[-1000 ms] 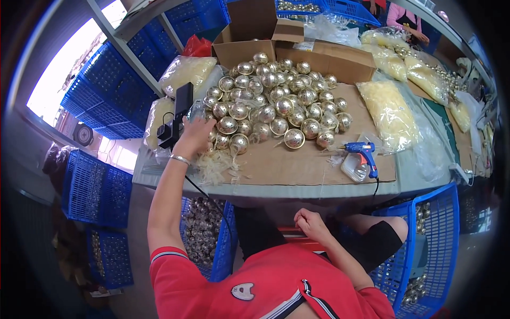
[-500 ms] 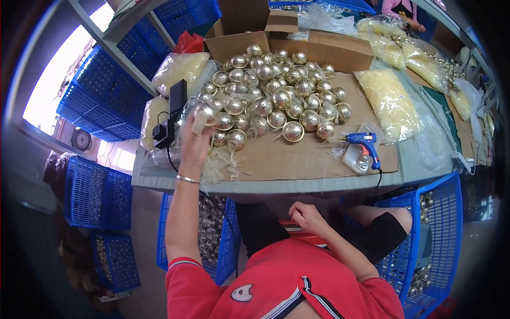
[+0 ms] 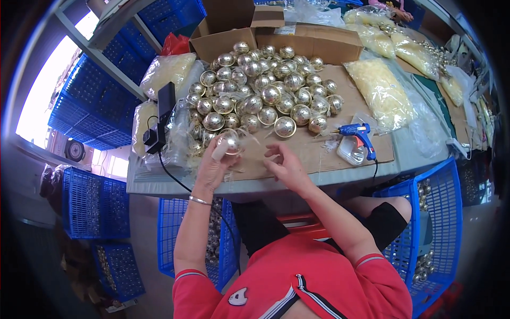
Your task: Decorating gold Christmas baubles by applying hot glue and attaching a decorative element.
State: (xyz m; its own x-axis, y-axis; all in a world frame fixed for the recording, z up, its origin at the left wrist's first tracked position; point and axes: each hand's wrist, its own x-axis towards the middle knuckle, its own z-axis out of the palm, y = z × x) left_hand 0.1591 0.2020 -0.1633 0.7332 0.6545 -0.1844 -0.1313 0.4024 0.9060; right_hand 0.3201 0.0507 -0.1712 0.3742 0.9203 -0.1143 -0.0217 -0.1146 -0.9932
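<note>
My left hand (image 3: 212,169) is closed round a gold ball ornament (image 3: 231,142), held just above the front of the cardboard sheet. A white wrap covers one finger of that hand. Thin pale ribbon strands trail from about the ball. My right hand (image 3: 288,167) hovers a little to the right, its fingers bent and apart, with nothing visible in them. Beyond both hands lies a heap of similar gold ball ornaments (image 3: 271,95). To the right, a blue glue gun (image 3: 357,130) rests by a small clear plastic tub (image 3: 350,151).
Open cardboard boxes (image 3: 319,41) stand behind the heap. Bags of pale yellow ribbon (image 3: 380,93) lie at both sides. A black power strip (image 3: 166,103) with a cable is at the left. Blue crates (image 3: 95,204) surround the table. Another person's hand (image 3: 401,13) shows far right.
My left hand has brought the ball ornament down and right, toward me. My right hand has risen from my lap to above the table's front edge. The whole view has shifted slightly.
</note>
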